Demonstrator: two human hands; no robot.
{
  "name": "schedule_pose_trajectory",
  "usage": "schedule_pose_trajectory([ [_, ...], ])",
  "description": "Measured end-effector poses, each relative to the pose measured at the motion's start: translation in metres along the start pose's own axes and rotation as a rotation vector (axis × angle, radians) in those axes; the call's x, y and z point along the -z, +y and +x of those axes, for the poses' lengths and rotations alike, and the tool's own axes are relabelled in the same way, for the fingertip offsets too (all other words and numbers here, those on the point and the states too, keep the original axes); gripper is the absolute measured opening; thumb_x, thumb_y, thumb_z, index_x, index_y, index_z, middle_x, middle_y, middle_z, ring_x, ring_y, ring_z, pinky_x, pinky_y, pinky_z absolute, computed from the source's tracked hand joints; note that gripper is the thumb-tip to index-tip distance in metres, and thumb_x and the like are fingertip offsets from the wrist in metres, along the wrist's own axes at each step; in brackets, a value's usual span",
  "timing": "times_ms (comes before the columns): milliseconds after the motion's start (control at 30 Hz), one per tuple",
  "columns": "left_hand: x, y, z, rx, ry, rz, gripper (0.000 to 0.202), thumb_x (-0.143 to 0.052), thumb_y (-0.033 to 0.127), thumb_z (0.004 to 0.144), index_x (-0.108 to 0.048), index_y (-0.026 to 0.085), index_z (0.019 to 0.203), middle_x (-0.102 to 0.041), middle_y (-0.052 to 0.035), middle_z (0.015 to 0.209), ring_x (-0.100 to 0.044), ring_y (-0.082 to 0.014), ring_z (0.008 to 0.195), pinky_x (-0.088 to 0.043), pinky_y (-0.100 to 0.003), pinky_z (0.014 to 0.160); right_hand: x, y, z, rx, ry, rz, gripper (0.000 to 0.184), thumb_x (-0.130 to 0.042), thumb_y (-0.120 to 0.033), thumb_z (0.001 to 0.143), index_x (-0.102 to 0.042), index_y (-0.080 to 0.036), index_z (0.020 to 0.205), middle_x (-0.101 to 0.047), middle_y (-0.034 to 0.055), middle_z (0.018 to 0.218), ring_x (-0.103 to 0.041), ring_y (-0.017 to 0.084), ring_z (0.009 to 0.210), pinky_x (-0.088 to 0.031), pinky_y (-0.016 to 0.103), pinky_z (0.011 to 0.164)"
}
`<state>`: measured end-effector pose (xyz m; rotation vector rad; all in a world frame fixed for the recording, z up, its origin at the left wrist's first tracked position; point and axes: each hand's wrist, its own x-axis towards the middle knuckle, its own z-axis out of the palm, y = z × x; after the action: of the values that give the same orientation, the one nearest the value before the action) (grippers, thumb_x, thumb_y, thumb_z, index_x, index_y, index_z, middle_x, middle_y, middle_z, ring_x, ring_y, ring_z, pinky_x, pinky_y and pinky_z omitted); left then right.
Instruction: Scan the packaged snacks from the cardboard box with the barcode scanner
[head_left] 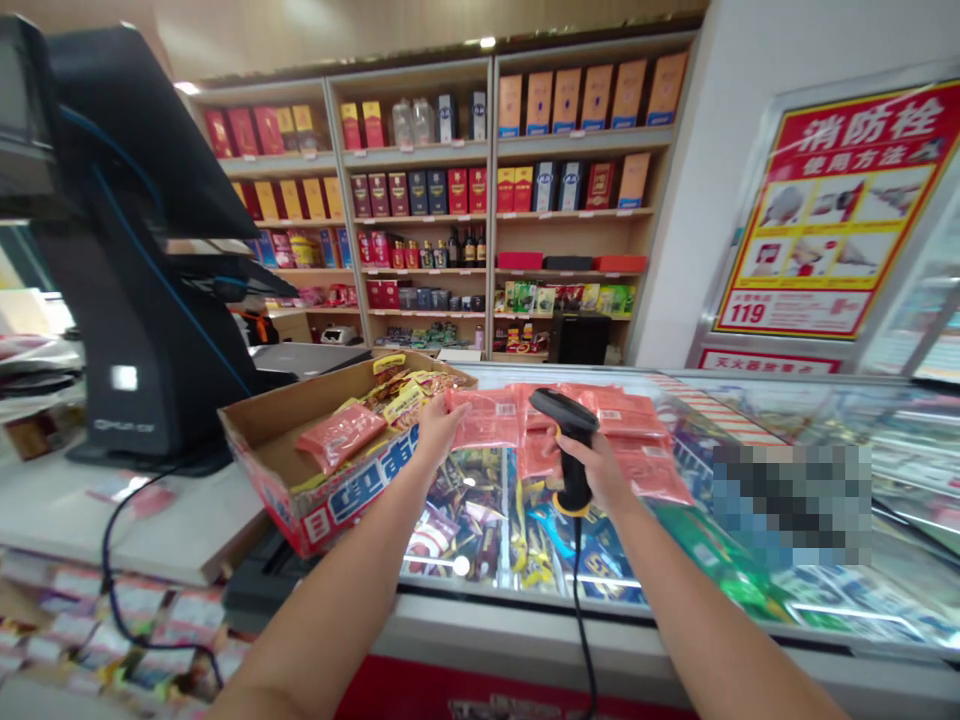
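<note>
My left hand [436, 425] is closed on a pink snack packet [487, 420], held just above the glass lid of a chest freezer [750, 600]. In my right hand [592, 468] is a black barcode scanner [568, 440] with a yellow ring at its handle, gripped upright, its head pointing toward the packet. Its black cord [581, 620] hangs down over the freezer's front edge. Several more pink packets [637, 440] lie spread on the glass behind the scanner.
An open cardboard box [300, 480] with pink and yellow packets sits at left, half on a white counter [172, 530]. A black checkout terminal [142, 300] stands there. Shelves of boxed goods [450, 190] line the back wall; a red poster [840, 210] hangs at right.
</note>
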<state>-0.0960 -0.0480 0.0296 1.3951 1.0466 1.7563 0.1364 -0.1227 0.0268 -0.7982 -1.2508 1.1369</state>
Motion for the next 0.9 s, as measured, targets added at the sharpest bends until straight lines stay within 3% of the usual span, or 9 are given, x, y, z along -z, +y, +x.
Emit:
schedule_pose_trajectory([
  [133,0.004,-0.024,-0.004,-0.078,0.085,0.144,0.021,-0.065,0.033,0.068,-0.062,0.017,0.082,-0.065,-0.001,0.076,-0.06,-0.0157,0.073,-0.048,-0.026,0.068,-0.003,-0.002,-0.001,-0.045,-0.082,-0.143,0.024,-0.071,-0.039,0.066,-0.064,-0.017,0.067,-0.066,0.0025,0.053,-0.056,0.014,0.038,-0.044,0.026,0.04],
  [367,0.009,-0.019,-0.006,-0.126,0.194,0.411,0.013,-0.061,0.03,0.073,-0.059,0.019,0.078,-0.058,0.0018,0.067,-0.053,-0.0144,0.065,-0.041,-0.025,0.065,-0.008,-0.004,-0.004,-0.058,-0.113,-0.236,0.02,-0.071,-0.036,0.067,-0.063,-0.018,0.068,-0.062,-0.0001,0.048,-0.054,0.014,0.035,-0.042,0.026,0.041],
  [900,0.009,-0.019,-0.007,-0.133,0.176,0.345,0.014,-0.061,0.031,0.072,-0.057,0.019,0.078,-0.058,0.0024,0.067,-0.053,-0.014,0.065,-0.042,-0.025,0.066,-0.008,-0.005,-0.005,-0.118,-0.128,-0.192,0.02,-0.069,-0.037,0.064,-0.061,-0.018,0.064,-0.06,-0.0003,0.047,-0.053,0.014,0.036,-0.041,0.025,0.04],
])
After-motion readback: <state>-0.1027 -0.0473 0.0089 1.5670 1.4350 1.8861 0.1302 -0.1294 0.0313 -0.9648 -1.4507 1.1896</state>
